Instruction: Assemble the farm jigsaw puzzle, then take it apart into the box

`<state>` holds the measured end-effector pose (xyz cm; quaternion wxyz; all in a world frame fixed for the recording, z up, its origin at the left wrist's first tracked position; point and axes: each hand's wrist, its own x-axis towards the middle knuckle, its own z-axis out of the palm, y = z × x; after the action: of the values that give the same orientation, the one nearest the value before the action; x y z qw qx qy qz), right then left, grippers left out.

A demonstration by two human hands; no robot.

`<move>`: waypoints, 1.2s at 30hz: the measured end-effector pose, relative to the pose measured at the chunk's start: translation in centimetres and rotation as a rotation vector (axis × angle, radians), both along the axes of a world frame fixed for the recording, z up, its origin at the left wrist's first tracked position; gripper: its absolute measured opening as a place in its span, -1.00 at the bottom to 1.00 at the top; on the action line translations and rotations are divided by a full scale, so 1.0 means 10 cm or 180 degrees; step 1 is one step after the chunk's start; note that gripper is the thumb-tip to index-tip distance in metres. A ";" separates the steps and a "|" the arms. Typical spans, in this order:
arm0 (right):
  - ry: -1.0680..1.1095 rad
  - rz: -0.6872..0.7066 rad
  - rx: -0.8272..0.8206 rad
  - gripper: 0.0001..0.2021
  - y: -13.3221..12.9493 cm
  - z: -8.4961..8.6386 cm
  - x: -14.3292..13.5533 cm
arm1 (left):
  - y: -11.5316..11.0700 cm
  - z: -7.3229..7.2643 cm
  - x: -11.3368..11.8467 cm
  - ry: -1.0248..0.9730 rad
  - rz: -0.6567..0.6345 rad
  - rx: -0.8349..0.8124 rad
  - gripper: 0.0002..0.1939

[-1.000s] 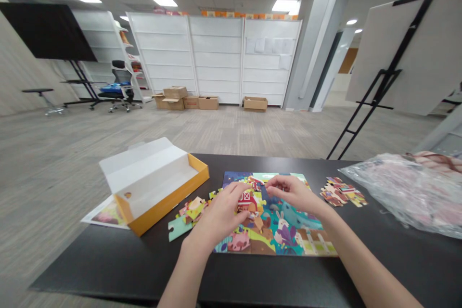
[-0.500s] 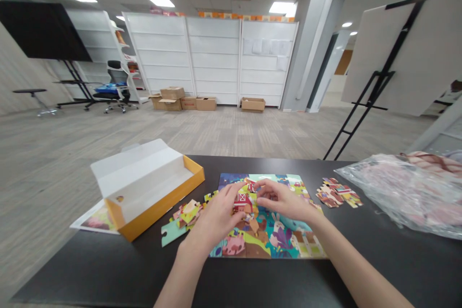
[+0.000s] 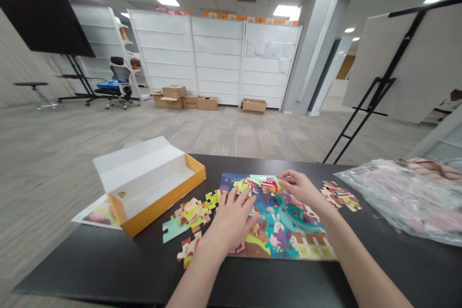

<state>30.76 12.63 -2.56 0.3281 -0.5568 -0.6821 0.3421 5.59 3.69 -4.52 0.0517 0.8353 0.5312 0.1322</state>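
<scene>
A colourful farm-scene jigsaw puzzle [image 3: 277,240] lies in front of me, partly put together. My right hand [image 3: 298,187] pinches the right edge of a puzzle piece with a red barn [image 3: 269,184] over the upper part of the picture. Whether that piece touches the puzzle beneath, I cannot tell. My left hand [image 3: 236,214] is spread palm down over the left half, fingers apart, covering part of the scene. Beside it on the left is a heap of loose puzzle pieces [image 3: 193,211]. More loose pieces [image 3: 341,195] lie beyond my right wrist.
An opened yellow box [image 3: 162,207] with a white inside stands at the left on the black table [image 3: 108,269]. Under it rests a printed sheet [image 3: 101,216]. A clear plastic bag with pink contents [image 3: 404,202] lies at the right. Behind the table stands an easel board [image 3: 382,62].
The red barn piece has moved right and away from me with my right hand. My left hand has shifted slightly right and flattened over the puzzle. The view has tilted slightly.
</scene>
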 end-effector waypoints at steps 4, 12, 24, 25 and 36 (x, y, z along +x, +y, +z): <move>-0.0031 0.0061 0.0100 -0.68 0.02 -0.10 -0.02 | -0.02 -0.01 0.01 0.0108 0.0179 0.0134 -0.49; -0.0069 0.0149 0.0172 -0.70 0.02 -0.15 -0.09 | -0.04 0.07 -0.09 0.0146 0.0498 -0.0011 -0.48; -0.0843 0.0267 0.0684 -0.84 -0.08 -0.19 -0.35 | -0.04 0.10 -0.04 -0.0140 0.0297 0.0058 -0.51; -0.0870 0.0266 0.0709 -0.83 -0.09 -0.18 -0.35 | -0.04 0.09 -0.03 -0.0162 0.0200 0.0057 -0.51; -0.1530 0.0898 0.1007 -0.74 -0.17 -0.08 -0.24 | -0.09 0.06 0.05 -0.0245 -0.0033 -0.0027 -0.50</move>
<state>28.35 10.95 -3.32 0.1894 -0.4636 -0.8554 0.1325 6.08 2.82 -3.92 0.0763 0.8321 0.5250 0.1617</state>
